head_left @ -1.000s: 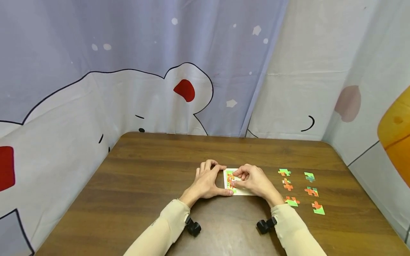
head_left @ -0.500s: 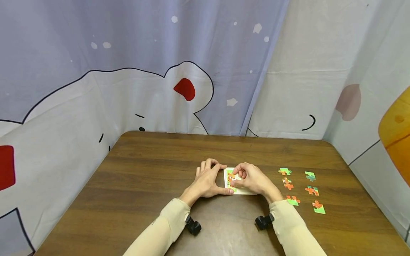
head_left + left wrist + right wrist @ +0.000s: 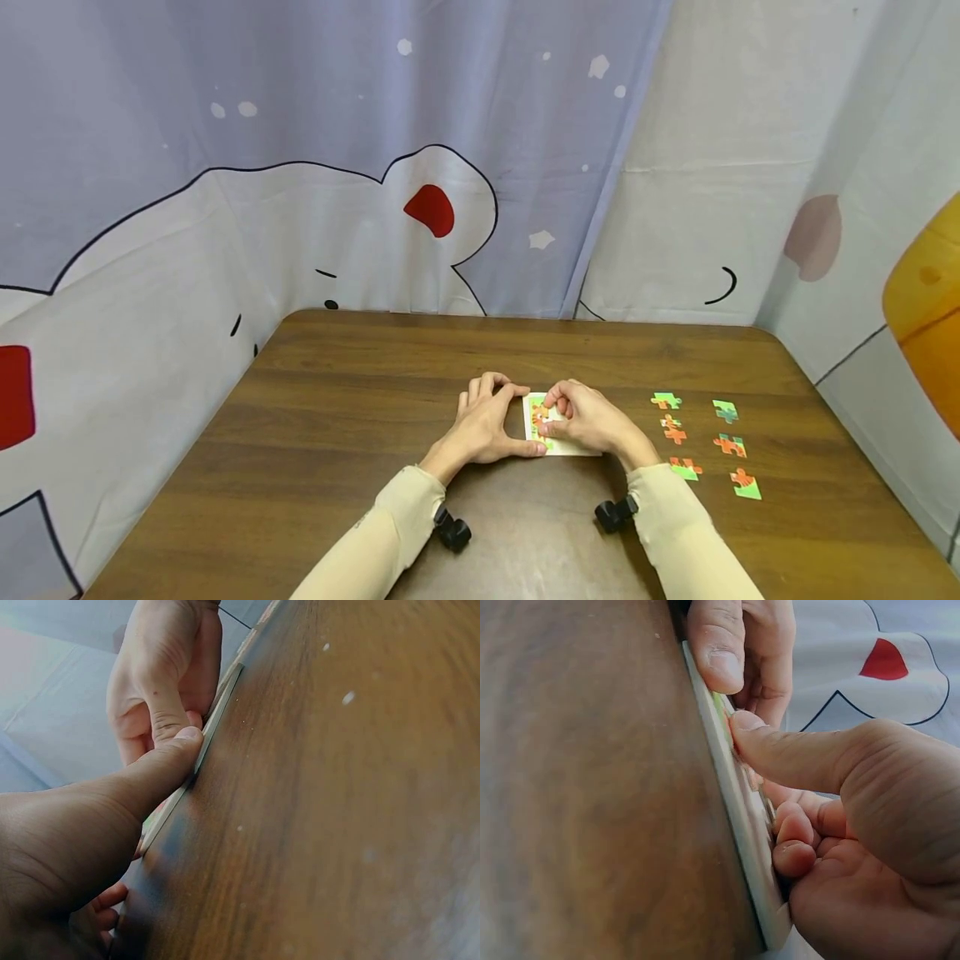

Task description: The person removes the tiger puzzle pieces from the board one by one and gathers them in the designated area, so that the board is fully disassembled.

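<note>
A small white puzzle board (image 3: 573, 449) lies on the table, with orange and green pieces (image 3: 537, 411) along its left side. My left hand (image 3: 483, 425) grips the board, its thumb at the near edge and its index finger at the far left corner; the left wrist view shows that thumb (image 3: 161, 769) on the rim. With bent fingers, my right hand (image 3: 596, 423) holds an orange piece against the board between thumb and index finger. In the right wrist view the right thumb (image 3: 795, 754) touches the pieces, while fingers partly hide them.
To the right of the board, several loose orange and green puzzle pieces (image 3: 674, 435) lie in two columns on the brown wooden table (image 3: 360, 375). A printed curtain (image 3: 337, 242) hangs behind the table's far edge and along its sides.
My right hand has shifted very slightly left and away from me, its thumb and index finger still at the pieces. The left hand and the board have not visibly moved.
</note>
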A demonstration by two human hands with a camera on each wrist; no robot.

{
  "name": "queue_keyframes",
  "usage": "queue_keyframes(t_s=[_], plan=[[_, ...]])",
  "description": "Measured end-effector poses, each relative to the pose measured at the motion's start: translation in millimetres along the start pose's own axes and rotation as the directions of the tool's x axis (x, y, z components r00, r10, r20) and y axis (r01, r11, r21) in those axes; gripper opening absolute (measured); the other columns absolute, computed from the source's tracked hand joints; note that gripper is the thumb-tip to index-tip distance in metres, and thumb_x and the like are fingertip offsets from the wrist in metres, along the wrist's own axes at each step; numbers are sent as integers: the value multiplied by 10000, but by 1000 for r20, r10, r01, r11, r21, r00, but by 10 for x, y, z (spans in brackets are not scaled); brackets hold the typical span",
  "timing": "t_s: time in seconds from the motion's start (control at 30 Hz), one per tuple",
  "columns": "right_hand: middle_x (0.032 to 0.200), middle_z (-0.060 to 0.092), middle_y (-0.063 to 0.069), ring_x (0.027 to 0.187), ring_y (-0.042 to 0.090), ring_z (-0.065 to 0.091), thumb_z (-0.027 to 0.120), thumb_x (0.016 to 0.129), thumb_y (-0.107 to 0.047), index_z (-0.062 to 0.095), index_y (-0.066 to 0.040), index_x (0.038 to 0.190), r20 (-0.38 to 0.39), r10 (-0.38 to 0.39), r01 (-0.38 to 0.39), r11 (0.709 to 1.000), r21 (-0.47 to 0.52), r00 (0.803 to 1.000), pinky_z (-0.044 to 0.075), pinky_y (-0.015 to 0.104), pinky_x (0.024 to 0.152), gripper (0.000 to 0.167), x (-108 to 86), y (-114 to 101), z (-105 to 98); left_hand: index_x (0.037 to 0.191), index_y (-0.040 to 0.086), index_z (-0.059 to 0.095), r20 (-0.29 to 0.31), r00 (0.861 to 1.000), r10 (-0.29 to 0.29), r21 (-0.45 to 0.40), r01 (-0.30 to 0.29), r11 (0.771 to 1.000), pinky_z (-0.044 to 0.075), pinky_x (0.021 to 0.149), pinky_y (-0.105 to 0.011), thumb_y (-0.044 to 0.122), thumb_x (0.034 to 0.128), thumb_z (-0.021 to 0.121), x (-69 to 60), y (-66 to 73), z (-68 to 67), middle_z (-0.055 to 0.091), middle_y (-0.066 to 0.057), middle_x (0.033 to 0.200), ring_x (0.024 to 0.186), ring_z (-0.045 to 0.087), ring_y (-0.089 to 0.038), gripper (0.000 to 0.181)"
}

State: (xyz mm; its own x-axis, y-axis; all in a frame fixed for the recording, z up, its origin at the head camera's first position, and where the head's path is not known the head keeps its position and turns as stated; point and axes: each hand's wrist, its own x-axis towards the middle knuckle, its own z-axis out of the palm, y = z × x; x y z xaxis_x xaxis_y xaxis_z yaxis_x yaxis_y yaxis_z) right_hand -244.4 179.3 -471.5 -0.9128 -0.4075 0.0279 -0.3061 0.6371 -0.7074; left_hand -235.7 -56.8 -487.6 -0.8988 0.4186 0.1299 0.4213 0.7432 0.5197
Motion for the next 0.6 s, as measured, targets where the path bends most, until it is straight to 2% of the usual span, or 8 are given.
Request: queue_keyframes(t_s=[0.37,0.47,0.6], plan=[[998,639,47,891,176,596,974,864,-135,710,-107,1098,-109,-74,70,997,-37,991,489,299,819,353,-59,63,58,1568,217,614,7,1000,1,-10,-1,1000,350,1139,-536,649,778,971,6,5,-6,455,-114,1575,1436,403,-337,968],[975,670,31,880,163,622,994,847,-160,735,-134,1080,-139,-59,56,998,-29,988,505,290,802,350,-50,66,65,1564,215,618,2,1000,2,-12,-2,1000,349,1137,-531,652,774,972,6,4,-8,459,-114,1571,1438,403,-338,969],[907,687,20,806,146,634,988,856,-154,763,-142,1046,-159,-7,15,999,47,987,512,264,738,295,-40,54,72,1564,213,618,6,1000,-1,-15,1,1000,349,1129,-521,654,772,973,4,-2,-8,457,-116,1577,1445,401,-337,974]])
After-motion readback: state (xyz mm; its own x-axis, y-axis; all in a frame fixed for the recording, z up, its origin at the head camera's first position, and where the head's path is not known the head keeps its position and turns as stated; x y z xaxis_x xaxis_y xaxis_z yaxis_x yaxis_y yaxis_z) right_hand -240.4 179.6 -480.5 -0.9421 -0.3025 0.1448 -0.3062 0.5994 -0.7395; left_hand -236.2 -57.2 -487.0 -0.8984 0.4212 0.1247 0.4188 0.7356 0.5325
